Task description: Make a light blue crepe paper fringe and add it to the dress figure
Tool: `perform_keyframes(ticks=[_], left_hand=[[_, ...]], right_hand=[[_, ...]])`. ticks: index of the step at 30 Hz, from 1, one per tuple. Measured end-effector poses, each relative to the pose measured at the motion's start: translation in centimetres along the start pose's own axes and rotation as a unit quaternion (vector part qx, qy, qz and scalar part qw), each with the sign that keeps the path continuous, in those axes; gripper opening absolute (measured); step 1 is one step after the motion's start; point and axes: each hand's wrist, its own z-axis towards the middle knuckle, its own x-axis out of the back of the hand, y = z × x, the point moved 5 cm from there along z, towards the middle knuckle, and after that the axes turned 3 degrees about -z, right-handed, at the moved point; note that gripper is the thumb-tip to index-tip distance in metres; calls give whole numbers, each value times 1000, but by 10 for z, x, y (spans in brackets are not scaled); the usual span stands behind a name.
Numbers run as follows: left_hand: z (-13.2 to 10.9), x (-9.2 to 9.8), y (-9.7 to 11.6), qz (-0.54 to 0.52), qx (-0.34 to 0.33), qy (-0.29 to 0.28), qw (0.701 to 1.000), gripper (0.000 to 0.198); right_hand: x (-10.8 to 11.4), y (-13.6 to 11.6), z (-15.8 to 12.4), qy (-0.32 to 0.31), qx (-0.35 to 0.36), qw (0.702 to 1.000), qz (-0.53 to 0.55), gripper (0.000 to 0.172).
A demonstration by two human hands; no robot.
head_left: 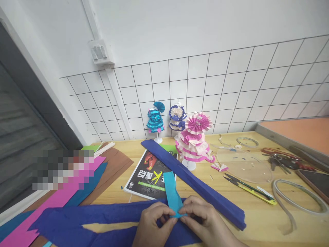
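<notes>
A strip of light blue crepe paper [172, 192] stands up between my two hands, its lower edge pinched by both. My left hand [156, 223] grips the left corner of that edge between thumb and fingertips. At the right corner my right hand [203, 219] does the same. The bottom edge looks folded narrowly across. Beneath my hands lie dark blue crepe paper pieces [113, 212]. A long folded dark blue strip [195, 181] runs diagonally behind them, over a black printed booklet [149, 173].
Paper-ruffle trees in teal [155, 120], blue-white [177, 116] and pink [194, 144] stand at the back. Yellow-handled thread snips [252, 190], a tape roll [299, 195], keys [282, 161] and a phone [315, 183] lie right. Pink paper [59, 202] lies left.
</notes>
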Motion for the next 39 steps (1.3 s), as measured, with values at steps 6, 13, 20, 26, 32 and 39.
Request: perform_keyframes(ticks=[6,13,20,26,32,39], left_hand=[[-1,0,2,24,12,-12,1000,8],[0,1,4,37,32,-11,999,9],[1,3,5,35,22,-4,999,8],[-1,3,2,-1,29,30,999,11],[-4,-4,-19,-149,122,40,981,6],[-6,-17,-32,-399,192,-1,896,24]], right_hand=[[1,2,-2,9,-15,999,-30,6],[2,2,0,4,-15,999,-29,6],[1,3,0,-1,-17,1000,-19,11],[0,7,0,16,-28,999,-5,5],[2,9,1,19,-45,998,35,10],[1,14,3,19,-77,995,68,13]])
